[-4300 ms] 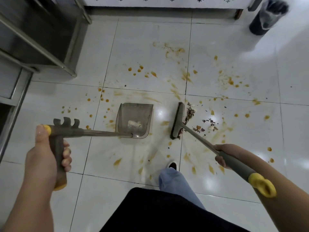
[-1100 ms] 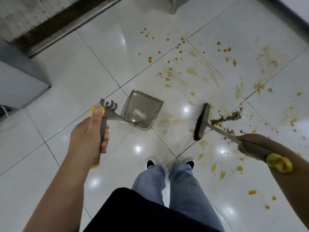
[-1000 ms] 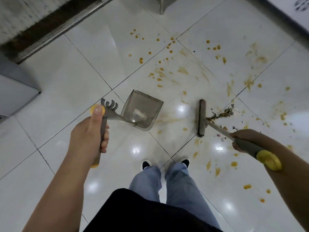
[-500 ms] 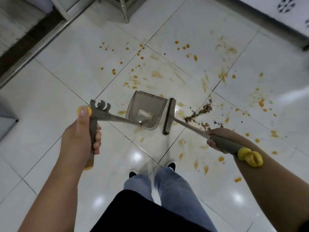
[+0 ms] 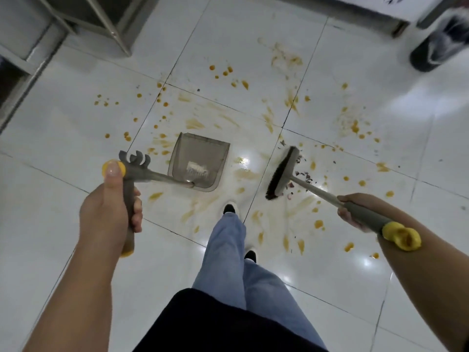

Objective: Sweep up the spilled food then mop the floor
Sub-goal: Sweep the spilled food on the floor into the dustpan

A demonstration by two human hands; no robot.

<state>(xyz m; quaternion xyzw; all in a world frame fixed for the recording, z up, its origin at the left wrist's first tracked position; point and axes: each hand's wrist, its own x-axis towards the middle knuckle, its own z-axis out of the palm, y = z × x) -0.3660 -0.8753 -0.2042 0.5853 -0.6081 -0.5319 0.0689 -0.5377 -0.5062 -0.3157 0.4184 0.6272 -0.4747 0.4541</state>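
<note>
My left hand [image 5: 109, 212] grips the grey, yellow-tipped handle of a long-handled dustpan [image 5: 199, 161], whose translucent grey pan rests on the white tiled floor with a white scrap inside. My right hand [image 5: 351, 210] grips the grey handle of a broom [image 5: 281, 174]. The broom's dark bristle head stands on the floor right of the pan, apart from it. Small dark food bits [image 5: 302, 174] lie just right of the broom head. Orange sauce drops and smears [image 5: 291, 100] are spread widely over the tiles.
A steel-framed counter [image 5: 106, 19] stands at the upper left. A dark bin with a plastic liner [image 5: 441, 39] sits at the upper right, below a white wall edge. My legs in blue jeans [image 5: 228, 250] and dark shoes stand just behind the pan.
The view has swung right, back toward the bin. The broom head has moved away from the dustpan's right side, with a gap between them now. Both hands keep their grips.
</note>
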